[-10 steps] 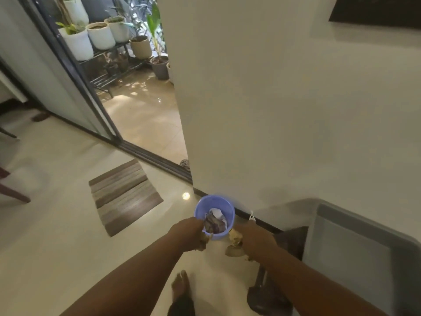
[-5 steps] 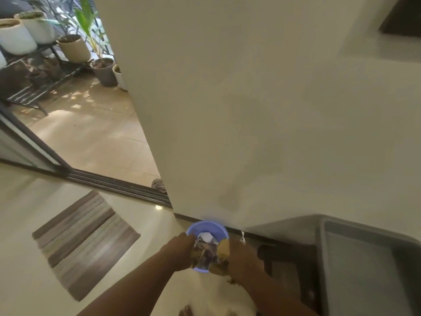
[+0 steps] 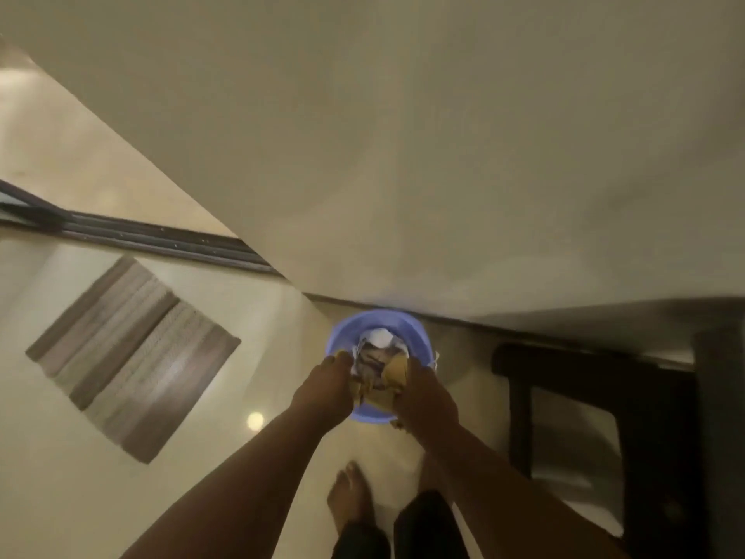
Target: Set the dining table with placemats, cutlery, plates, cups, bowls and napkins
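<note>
A small blue plastic bin (image 3: 342, 328) stands on the floor against the wall, with crumpled white paper (image 3: 379, 338) inside. Both my hands are down over its opening. My left hand (image 3: 324, 383) grips tan scraps at the bin's near left rim. My right hand (image 3: 425, 393) holds a wad of crumpled tan paper (image 3: 395, 371) over the bin's middle. The hands nearly touch, and most of the fingers are hidden behind the paper. No table or tableware is in view.
A striped brown floor mat (image 3: 133, 353) lies to the left, with a dark sliding-door track (image 3: 161, 240) beyond it. The cream wall (image 3: 443, 155) rises just behind the bin. Dark furniture (image 3: 596, 405) stands close on the right. My bare foot (image 3: 348, 498) is below the bin.
My view has tilted down and swung right, away from the balcony plants. Both hands have dropped lower over the bin and come together with the paper.
</note>
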